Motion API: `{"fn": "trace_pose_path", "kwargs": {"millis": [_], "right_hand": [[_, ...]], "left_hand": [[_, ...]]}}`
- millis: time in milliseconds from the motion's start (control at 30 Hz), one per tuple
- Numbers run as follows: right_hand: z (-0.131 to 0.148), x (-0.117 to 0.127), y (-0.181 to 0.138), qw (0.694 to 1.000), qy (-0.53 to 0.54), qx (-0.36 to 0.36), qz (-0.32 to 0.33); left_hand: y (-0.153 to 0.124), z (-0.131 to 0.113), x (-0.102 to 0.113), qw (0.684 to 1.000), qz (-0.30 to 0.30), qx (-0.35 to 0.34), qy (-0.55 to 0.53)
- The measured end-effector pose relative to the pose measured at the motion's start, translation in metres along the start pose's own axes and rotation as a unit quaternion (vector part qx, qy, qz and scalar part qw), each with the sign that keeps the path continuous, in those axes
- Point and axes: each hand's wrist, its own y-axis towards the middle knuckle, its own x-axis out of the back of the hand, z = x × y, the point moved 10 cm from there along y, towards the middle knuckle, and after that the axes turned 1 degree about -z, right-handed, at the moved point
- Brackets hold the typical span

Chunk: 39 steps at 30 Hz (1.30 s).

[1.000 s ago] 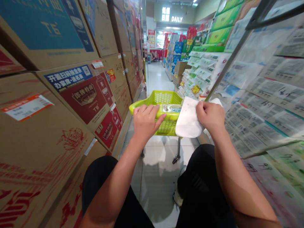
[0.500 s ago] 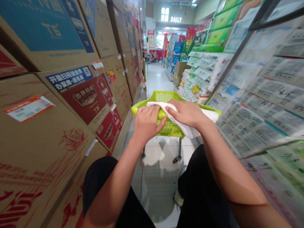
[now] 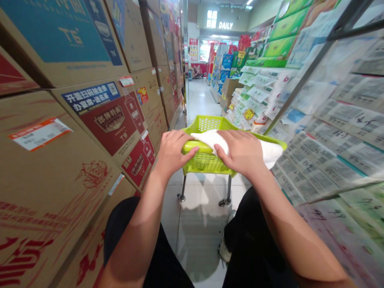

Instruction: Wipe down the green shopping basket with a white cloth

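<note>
A lime-green plastic basket [image 3: 207, 162] on wheeled legs stands in the aisle in front of my knees. My left hand [image 3: 172, 152] grips its near rim at the left corner, fingers curled over the edge. My right hand [image 3: 240, 152] lies palm down on a white cloth [image 3: 271, 151], pressing it onto the near rim. The cloth is draped along the rim and sticks out to the right of my hand. What lies inside the basket is hidden by my hands and the cloth.
Stacked brown cartons [image 3: 99, 116] with red and blue labels wall the left side. Shelves of packaged goods [image 3: 336, 116] line the right. The tiled aisle floor [image 3: 196, 96] runs ahead to more displays and a "DAILY" sign [image 3: 225, 25].
My right hand laid the hanging white cloth flat over the basket's near rim and slid it along. The basket shifted slightly right; the green-and-white pack inside is now covered.
</note>
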Motion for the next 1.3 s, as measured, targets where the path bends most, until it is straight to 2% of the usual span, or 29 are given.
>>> {"fn": "trace_pose_path", "kwargs": {"millis": [100, 167, 233, 367, 433, 467, 533, 700, 767, 833, 1033, 1100, 1167, 1300], "right_hand": [[0.012, 0.005, -0.022, 0.997, 0.010, 0.023, -0.071], [0.011, 0.004, -0.020, 0.998, 0.018, 0.013, -0.060], [0.004, 0.001, -0.006, 1.000, 0.022, -0.013, -0.007], [-0.019, -0.015, 0.031, 0.986, 0.030, -0.070, 0.150], [-0.024, -0.021, 0.040, 0.977, 0.037, -0.078, 0.193], [-0.025, -0.022, 0.041, 0.977, 0.035, -0.079, 0.194], [-0.023, -0.020, 0.037, 0.984, 0.019, -0.073, 0.159], [-0.003, 0.001, 0.002, 1.000, -0.011, -0.017, -0.014], [-0.004, 0.005, -0.005, 0.999, -0.010, -0.016, -0.028], [-0.012, 0.002, -0.001, 0.999, -0.018, -0.035, 0.009], [-0.048, -0.028, 0.036, 0.968, 0.002, -0.088, 0.233], [-0.055, -0.031, 0.040, 0.961, 0.014, -0.102, 0.255], [-0.056, -0.027, 0.039, 0.968, 0.018, -0.104, 0.230], [-0.036, -0.007, 0.018, 0.992, -0.009, -0.065, 0.107]], "left_hand": [[0.001, -0.004, -0.001, 1.000, -0.022, 0.004, -0.002], [0.002, -0.008, -0.003, 1.000, -0.028, 0.005, -0.013], [0.003, -0.010, -0.005, 0.999, -0.029, 0.009, -0.021], [0.004, -0.014, -0.007, 0.999, -0.028, 0.012, -0.019], [0.005, -0.015, -0.009, 1.000, -0.022, 0.012, -0.014], [0.005, -0.015, -0.010, 1.000, -0.018, 0.013, -0.014], [0.004, -0.015, -0.012, 1.000, -0.008, 0.010, -0.020], [0.004, -0.021, -0.014, 0.999, 0.004, -0.012, -0.032], [0.004, -0.027, -0.013, 0.999, 0.004, -0.021, -0.031], [0.005, -0.035, -0.015, 0.999, 0.011, -0.027, -0.026], [0.006, -0.062, -0.021, 0.998, 0.024, -0.051, 0.008], [0.007, -0.067, -0.023, 0.998, 0.029, -0.058, 0.014], [0.008, -0.068, -0.024, 0.997, 0.029, -0.063, 0.017], [0.008, -0.064, -0.023, 0.998, 0.015, -0.065, 0.017]]}}
